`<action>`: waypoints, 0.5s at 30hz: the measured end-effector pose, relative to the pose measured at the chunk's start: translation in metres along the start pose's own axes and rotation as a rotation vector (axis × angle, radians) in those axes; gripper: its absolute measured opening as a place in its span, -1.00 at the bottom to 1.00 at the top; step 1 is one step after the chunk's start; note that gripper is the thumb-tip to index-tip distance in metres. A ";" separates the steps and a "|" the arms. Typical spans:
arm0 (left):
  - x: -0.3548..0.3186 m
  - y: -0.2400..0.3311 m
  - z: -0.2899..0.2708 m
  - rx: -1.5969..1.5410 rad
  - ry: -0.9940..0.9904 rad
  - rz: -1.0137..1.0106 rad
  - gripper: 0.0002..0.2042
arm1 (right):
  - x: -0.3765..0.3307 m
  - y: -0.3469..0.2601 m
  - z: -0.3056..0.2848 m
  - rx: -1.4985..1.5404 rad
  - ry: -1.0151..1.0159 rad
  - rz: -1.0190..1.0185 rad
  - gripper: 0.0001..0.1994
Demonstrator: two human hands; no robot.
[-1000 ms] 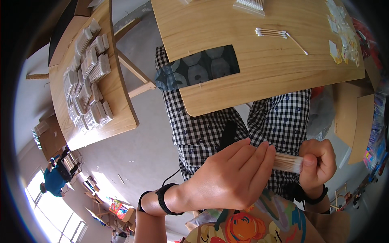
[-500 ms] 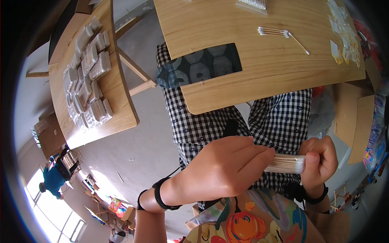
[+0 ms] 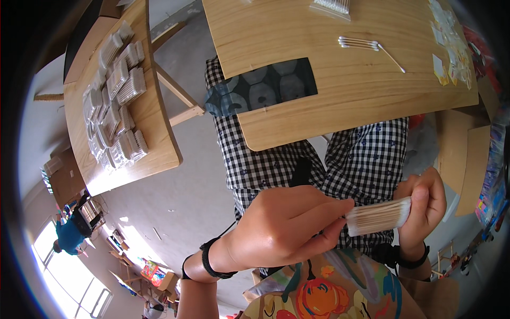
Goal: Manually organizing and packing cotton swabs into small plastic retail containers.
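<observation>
Since the earlier frame, the pack of cotton swabs [image 3: 378,217] at lower right has tilted, its right end higher, and more of its left end shows beside the left hand [image 3: 287,226]. At lower left, a distant person in a teal top [image 3: 70,234] is too small to make out well. Above, at left, clear packs [image 3: 112,106] overlap on a side table [image 3: 159,154], glare washing out its lower edge. A dark sheet [image 3: 287,85] overhangs the main table [image 3: 340,114] at upper centre. The left hand's thumb and fingertips sit at the pack's left end; I cannot tell whether they pinch it. At the top edge, a bag of swabs [image 3: 332,7] is cut off; loose swabs [image 3: 358,43] lie below it. The right hand [image 3: 425,202] pinches the pack's right end under its thumb, the curled fingers partly hidden. Clear-and-yellow packets [image 3: 457,53] blur together at upper right, above a cardboard box [image 3: 459,154] partly covered by the table.
</observation>
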State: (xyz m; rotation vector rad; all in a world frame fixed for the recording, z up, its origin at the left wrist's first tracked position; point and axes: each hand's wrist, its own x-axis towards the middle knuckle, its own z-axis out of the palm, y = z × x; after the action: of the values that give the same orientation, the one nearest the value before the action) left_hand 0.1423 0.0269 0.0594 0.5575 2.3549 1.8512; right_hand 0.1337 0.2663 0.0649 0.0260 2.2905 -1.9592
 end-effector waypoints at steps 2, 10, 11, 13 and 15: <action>0.002 0.002 0.000 0.108 -0.002 0.046 -0.74 | -0.001 -0.003 0.001 -0.015 -0.013 -0.045 -0.73; 0.002 0.007 -0.002 0.389 -0.090 0.187 -0.75 | -0.007 -0.005 -0.002 -0.044 -0.099 -0.166 -0.73; 0.002 0.009 -0.003 0.416 -0.121 0.183 -0.75 | -0.007 -0.006 -0.001 -0.049 -0.107 -0.159 -0.73; 0.002 0.010 -0.003 0.448 -0.159 0.178 -0.74 | -0.008 -0.006 -0.001 -0.052 -0.112 -0.148 -0.73; 0.001 0.010 -0.003 0.458 -0.167 0.176 -0.73 | -0.008 -0.006 0.001 -0.050 -0.110 -0.138 -0.73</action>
State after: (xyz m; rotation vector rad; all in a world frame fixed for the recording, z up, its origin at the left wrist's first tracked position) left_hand 0.1428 0.0263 0.0699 0.9489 2.6872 1.2473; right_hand 0.1407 0.2651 0.0713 -0.2449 2.3251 -1.9127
